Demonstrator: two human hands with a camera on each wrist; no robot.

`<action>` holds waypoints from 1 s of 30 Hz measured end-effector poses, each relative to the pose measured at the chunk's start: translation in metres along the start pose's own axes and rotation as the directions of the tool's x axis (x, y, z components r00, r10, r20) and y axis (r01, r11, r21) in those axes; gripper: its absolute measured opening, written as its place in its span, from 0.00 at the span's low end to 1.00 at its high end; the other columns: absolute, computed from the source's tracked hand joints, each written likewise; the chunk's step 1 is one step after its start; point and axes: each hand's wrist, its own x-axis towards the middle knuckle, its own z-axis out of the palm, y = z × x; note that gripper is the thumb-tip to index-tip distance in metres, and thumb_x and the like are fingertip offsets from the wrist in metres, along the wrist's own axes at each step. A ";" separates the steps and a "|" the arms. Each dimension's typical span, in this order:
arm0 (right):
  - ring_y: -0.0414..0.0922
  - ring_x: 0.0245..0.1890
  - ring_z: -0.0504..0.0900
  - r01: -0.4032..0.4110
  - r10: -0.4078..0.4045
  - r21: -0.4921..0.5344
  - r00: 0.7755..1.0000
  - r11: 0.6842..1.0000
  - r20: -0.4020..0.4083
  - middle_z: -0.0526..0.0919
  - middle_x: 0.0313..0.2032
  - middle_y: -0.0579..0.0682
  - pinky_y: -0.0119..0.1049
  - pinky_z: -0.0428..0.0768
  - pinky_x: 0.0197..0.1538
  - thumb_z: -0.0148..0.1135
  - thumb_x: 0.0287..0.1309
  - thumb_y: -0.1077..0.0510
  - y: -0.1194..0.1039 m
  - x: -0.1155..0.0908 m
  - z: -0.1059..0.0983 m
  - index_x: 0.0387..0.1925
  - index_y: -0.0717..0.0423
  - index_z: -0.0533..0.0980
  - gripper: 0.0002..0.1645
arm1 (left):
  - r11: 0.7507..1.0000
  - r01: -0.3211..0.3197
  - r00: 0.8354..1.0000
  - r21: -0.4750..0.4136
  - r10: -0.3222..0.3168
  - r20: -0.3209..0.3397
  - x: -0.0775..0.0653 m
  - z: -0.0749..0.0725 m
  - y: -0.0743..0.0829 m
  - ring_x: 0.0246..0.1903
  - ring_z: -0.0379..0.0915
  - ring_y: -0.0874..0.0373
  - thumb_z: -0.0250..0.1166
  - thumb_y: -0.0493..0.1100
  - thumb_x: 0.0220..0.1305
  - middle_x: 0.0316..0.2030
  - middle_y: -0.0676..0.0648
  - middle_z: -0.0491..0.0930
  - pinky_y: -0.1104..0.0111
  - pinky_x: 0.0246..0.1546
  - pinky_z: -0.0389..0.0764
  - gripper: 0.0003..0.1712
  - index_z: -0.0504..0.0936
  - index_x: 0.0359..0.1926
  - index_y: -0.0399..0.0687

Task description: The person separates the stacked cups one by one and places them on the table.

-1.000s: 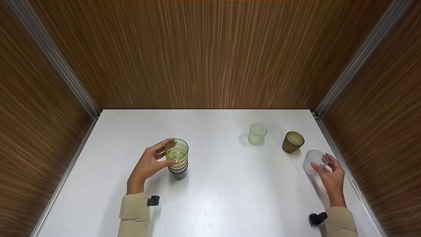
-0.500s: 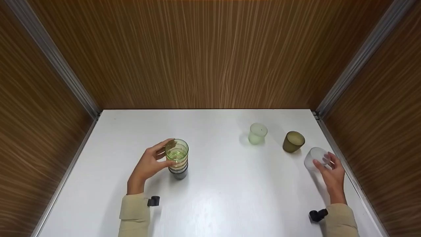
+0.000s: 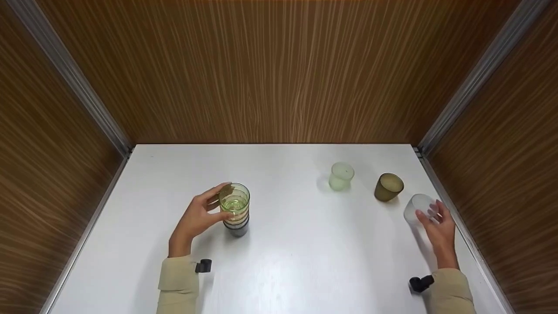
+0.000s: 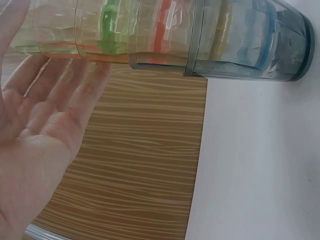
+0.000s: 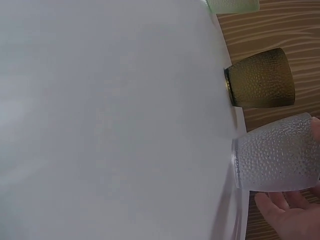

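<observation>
My left hand (image 3: 198,218) grips the upper part of a stack of nested clear tumblers (image 3: 237,220) from its left side, thumb in front and fingers behind. The top tumbler is green; in the left wrist view the stack (image 4: 250,40) shows orange, grey and blue tints, with a blue-grey base on the table. At the far right, my right hand (image 3: 441,231) holds a clear frosted tumbler (image 3: 417,209) near its rim, between thumb and fingers. Its pebbled wall (image 5: 275,155) shows in the right wrist view, its base at the table surface.
An olive-brown tumbler (image 3: 388,188) stands upright just behind and left of the frosted one. Farther left is a pale green tumbler (image 3: 340,178). Wood-grain panels (image 3: 279,69) enclose the white table (image 3: 296,270) at the back and sides.
My right hand has shifted the frosted tumbler slightly away from me, toward the back of the table. The left hand and the stack have stayed in place.
</observation>
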 end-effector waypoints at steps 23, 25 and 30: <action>0.33 0.57 0.79 0.583 -0.554 0.241 0.812 0.775 -0.182 0.80 0.54 0.32 0.24 0.78 0.64 0.65 0.57 0.78 -0.096 -0.053 0.062 0.63 0.72 0.73 0.30 | 1.000 -0.011 0.999 -0.011 0.011 -0.031 -0.003 0.001 -0.015 0.75 0.64 0.50 0.84 0.41 0.48 0.74 0.48 0.70 0.61 0.74 0.70 0.56 0.66 0.77 0.55; 0.34 0.57 0.79 0.620 -0.604 0.267 0.783 0.738 -0.147 0.80 0.54 0.34 0.23 0.79 0.63 0.64 0.56 0.80 -0.102 -0.060 0.069 0.62 0.75 0.72 0.30 | 1.000 0.000 1.000 -0.018 -0.001 -0.026 -0.002 0.004 -0.018 0.75 0.64 0.49 0.84 0.41 0.48 0.74 0.48 0.69 0.60 0.75 0.69 0.57 0.66 0.77 0.54; 0.34 0.58 0.79 0.686 -0.709 0.279 0.705 0.672 -0.028 0.79 0.56 0.36 0.23 0.78 0.64 0.63 0.56 0.80 -0.112 -0.073 0.087 0.62 0.79 0.70 0.30 | 0.998 0.056 0.998 -0.021 -0.056 -0.024 -0.001 0.007 -0.023 0.75 0.65 0.46 0.85 0.41 0.47 0.74 0.44 0.69 0.58 0.75 0.70 0.57 0.66 0.77 0.50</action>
